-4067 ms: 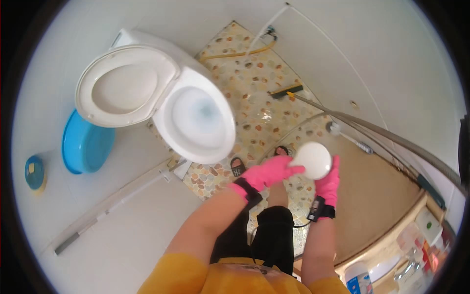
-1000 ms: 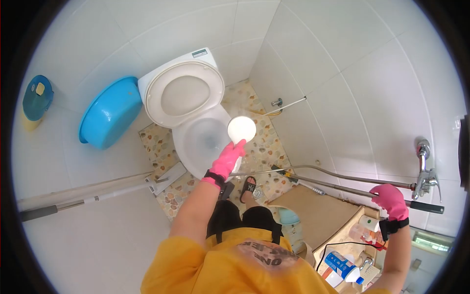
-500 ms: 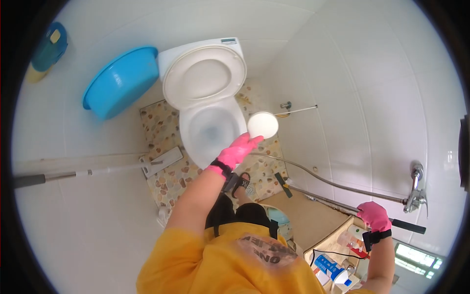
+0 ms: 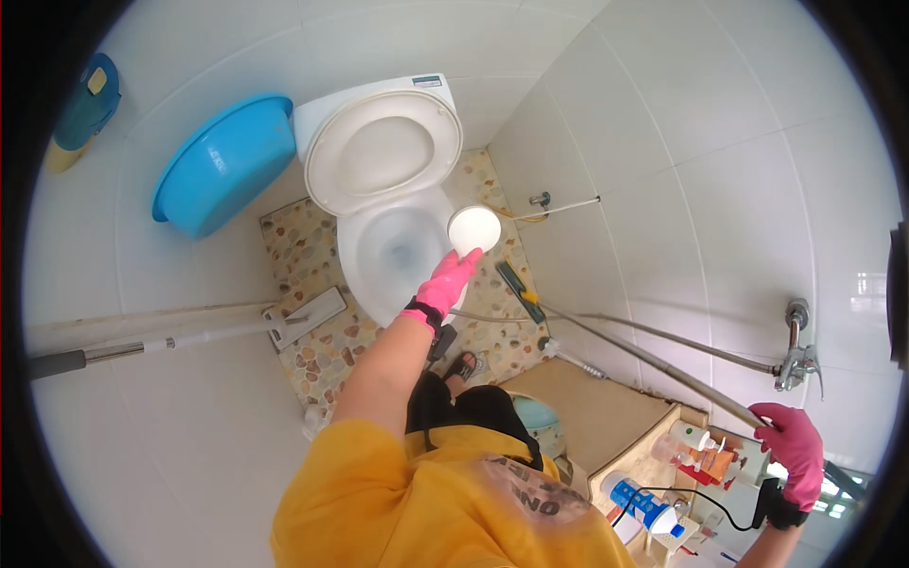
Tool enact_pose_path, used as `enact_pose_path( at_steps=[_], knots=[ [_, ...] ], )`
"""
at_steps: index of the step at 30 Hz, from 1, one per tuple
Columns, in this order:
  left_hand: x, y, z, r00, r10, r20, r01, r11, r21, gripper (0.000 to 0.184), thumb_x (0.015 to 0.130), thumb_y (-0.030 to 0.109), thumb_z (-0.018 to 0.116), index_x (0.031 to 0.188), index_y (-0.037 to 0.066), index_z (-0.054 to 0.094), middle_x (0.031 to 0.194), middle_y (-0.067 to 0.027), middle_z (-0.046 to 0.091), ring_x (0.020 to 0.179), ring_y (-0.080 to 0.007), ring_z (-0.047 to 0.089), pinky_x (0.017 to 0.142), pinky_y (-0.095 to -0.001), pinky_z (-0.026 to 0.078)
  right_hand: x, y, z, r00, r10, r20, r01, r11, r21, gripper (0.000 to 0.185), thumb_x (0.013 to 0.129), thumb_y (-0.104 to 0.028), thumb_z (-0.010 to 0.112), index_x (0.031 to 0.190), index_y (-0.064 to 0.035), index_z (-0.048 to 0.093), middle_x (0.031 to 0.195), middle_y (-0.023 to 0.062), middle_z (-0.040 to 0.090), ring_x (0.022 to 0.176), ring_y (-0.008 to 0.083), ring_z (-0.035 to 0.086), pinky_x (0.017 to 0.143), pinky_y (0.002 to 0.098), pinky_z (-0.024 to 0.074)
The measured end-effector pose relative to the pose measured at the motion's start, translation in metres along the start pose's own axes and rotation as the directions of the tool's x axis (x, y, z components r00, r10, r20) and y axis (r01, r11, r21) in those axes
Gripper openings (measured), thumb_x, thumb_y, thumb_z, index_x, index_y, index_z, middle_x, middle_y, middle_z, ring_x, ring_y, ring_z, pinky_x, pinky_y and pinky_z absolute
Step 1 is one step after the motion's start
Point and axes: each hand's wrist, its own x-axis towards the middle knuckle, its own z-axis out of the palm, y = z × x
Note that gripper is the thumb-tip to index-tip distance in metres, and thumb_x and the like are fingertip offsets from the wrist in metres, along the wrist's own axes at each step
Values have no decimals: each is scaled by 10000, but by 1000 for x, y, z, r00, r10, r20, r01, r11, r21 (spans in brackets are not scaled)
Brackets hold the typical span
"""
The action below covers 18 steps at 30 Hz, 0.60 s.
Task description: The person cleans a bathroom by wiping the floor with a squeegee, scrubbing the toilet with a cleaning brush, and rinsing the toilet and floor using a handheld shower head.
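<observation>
Two gloves point(image 4: 449, 282), one toilet point(image 4: 401, 248)

white disc point(image 4: 474, 231): underside hidden | pole point(image 4: 653, 360): partly behind right hand point(image 4: 793, 452) | bottle label point(image 4: 636, 499): too small to read

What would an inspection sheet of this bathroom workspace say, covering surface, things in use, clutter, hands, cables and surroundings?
Surface: pebble-patterned floor; wetness cannot be told.
Things in use: white round object held near the toilet bowl; long pole with a dark green head on the floor.
Clutter: blue-and-white bottle and small items crowded at lower right.
Hands: left hand on the white round object; right hand on the pole; both in pink gloves.
Cables: black cable beside the bottle, near the right wrist; metal hose at the wall tap.
Surroundings: toilet lid raised; blue basin beside the toilet; people nearby: nothing seen.
</observation>
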Motion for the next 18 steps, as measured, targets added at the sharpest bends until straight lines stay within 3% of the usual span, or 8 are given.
enact_pose_path(
  at_steps=[5, 6, 7, 8, 10, 11, 13, 18],
  knots=[
    [34, -14, 20, 999, -31, -12, 33, 990, 139, 686, 892, 521, 572, 1360, 36, 445, 1288, -123, 560, 1176, -230, 520, 1014, -331, 370, 35, -37, 5, 958, -257, -130, 252, 966, -55, 316, 848, -35, 556, 1151, -76, 637, 723, 56, 637, 557, 108, 580, 476, 254, 460],
    [7, 18, 27, 999, 41, -20, -40, 998, 47, 625, 855, 531, 631, 1237, 45, 535, 1007, -60, 632, 989, -182, 531, 948, -299, 375, 52, -54, 8, 950, -292, -114, 278, 953, -124, 312, 855, -58, 574, 1162, -81, 627, 770, 71, 651, 577, 129, 591, 494, 270, 467],
    [-1, 32, 33, 999, 40, -37, -38, 998, 47, 625, 855, 531, 631, 1237, 45, 535, 1007, -60, 632, 989, -182, 531, 948, -299, 375, 71, -69, 18, 936, -317, -156, 306, 948, -92, 313, 860, -73, 582, 1170, -88, 622, 787, 86, 651, 594, 154, 598, 523, 300, 482],
    [-6, 41, 41, 999, 37, -27, -38, 999, -36, 616, 857, 534, 626, 1227, 49, 537, 1025, -60, 629, 1007, -179, 520, 955, -304, 368, 100, -78, 22, 901, -421, -103, 396, 896, -203, 364, 872, -83, 559, 1235, -102, 576, 824, 106, 649, 611, 177, 603, 564, 320, 498],
    [-9, 49, 51, 999, 31, -38, -35, 993, -115, 607, 859, 536, 620, 1217, 53, 539, 1042, -59, 626, 1026, -177, 508, 962, -309, 361, 143, -107, 39, 841, -539, 53, 541, 839, -50, 418, 880, -90, 521, 1298, -112, 517, 824, 115, 631, 610, 194, 597, 588, 335, 504],
    [-6, 54, 54, 998, 63, -13, -64, 987, -147, 598, 863, 537, 615, 1214, 59, 541, 1063, -57, 623, 1036, -174, 498, 967, -312, 353, 168, -119, 47, 831, -553, 61, 556, 830, -44, 418, 880, -90, 521, 1298, -112, 517, 824, 115, 631, 610, 194, 597, 588, 335, 504],
    [3, 56, 60, 995, 97, -1, -96, 981, -170, 589, 866, 537, 610, 1211, 65, 543, 1084, -55, 620, 1047, -170, 487, 972, -314, 346, 219, -137, 65, 904, -294, 312, 355, 921, -161, 466, 876, -92, 495, 1340, -117, 468, 820, 98, 607, 621, 191, 586, 600, 332, 505],
    [27, 63, 71, 999, 4, -51, -17, 962, -273, 583, 859, 572, 600, 1176, 84, 571, 1081, -36, 626, 1069, -170, 484, 994, -325, 323, 322, -178, 98, 845, -465, 265, 512, 846, -147, 459, 867, -82, 485, 1325, -119, 483, 815, 73, 593, 623, 175, 581, 603, 319, 514]
  ],
)
